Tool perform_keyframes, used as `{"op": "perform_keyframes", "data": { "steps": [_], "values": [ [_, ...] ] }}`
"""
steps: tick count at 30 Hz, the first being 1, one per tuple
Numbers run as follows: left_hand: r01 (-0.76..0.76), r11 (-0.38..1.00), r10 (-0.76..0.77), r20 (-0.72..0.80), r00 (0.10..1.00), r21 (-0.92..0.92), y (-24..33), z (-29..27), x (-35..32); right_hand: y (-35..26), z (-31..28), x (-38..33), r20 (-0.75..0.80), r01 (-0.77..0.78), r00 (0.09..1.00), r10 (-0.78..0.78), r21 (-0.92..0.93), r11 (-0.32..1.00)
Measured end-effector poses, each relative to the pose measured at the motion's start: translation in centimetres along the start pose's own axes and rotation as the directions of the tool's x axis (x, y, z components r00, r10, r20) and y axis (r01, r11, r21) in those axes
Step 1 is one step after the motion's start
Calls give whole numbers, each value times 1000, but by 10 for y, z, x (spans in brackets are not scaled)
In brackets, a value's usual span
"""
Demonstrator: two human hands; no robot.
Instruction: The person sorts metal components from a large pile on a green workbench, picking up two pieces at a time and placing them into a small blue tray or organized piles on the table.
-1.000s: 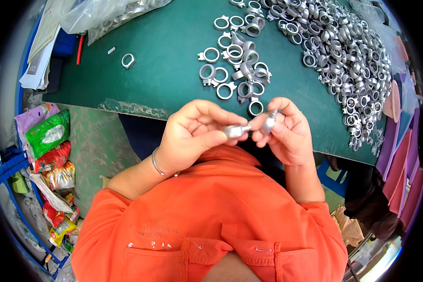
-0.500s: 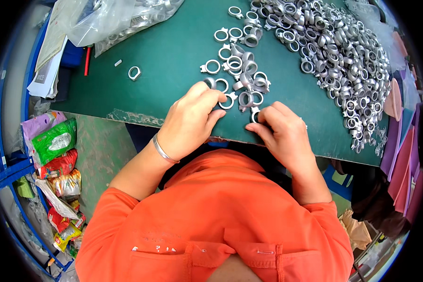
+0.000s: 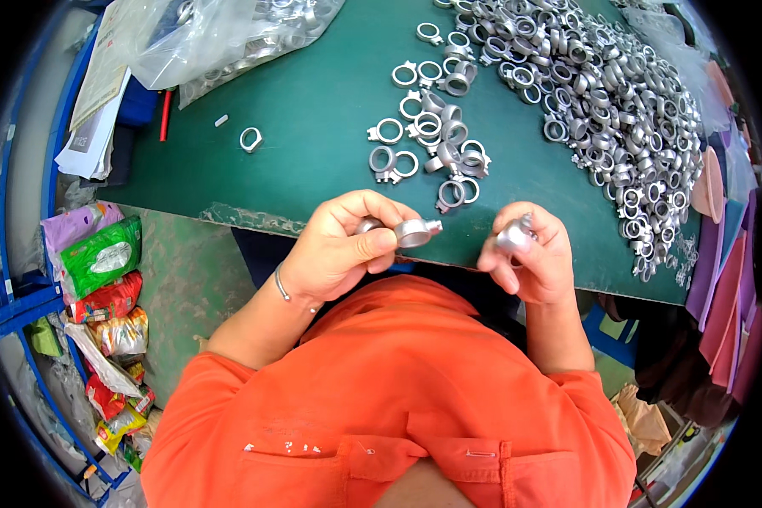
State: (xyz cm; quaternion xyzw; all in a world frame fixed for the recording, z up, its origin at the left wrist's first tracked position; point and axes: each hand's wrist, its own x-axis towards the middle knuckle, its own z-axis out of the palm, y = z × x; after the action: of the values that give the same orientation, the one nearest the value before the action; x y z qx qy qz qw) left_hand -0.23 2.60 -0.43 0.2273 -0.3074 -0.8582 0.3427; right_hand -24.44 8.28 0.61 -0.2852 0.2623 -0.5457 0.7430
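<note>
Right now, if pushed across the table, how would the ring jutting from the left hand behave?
The jutting ring looks metallic, so it is probably stiff. Smooth and shiny outside, it may be slippery. Its projecting stub would likely interrupt any rolling.

L hand (image 3: 347, 240) & R hand (image 3: 532, 252) apart, fingers (image 3: 504, 273) curled, forearms (image 3: 258, 326) angled fwd

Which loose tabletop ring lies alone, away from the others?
The leftmost ring, near the small white piece; the other loose rings lie grouped farther right.
</note>
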Motion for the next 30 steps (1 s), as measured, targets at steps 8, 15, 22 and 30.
{"op": "perform_keyframes", "data": {
  "steps": [8,15,22,30],
  "values": [
    [73,988,-63,77,995,-134,9,4,4,-3,-12,13,71,314,946,-317,46,948],
    [-279,166,362,205,909,946,7,33,45,-9,14,24,84,38,958,-275,-985,-169],
    [-338,39,432,289,855,940,-5,26,44,-15,-2,11,29,74,965,-260,-983,168],
    [264,955,-258,60,964,-138,3,18,24,-14,-8,4,-89,9,996,-16,-78,997]
  ]
}}
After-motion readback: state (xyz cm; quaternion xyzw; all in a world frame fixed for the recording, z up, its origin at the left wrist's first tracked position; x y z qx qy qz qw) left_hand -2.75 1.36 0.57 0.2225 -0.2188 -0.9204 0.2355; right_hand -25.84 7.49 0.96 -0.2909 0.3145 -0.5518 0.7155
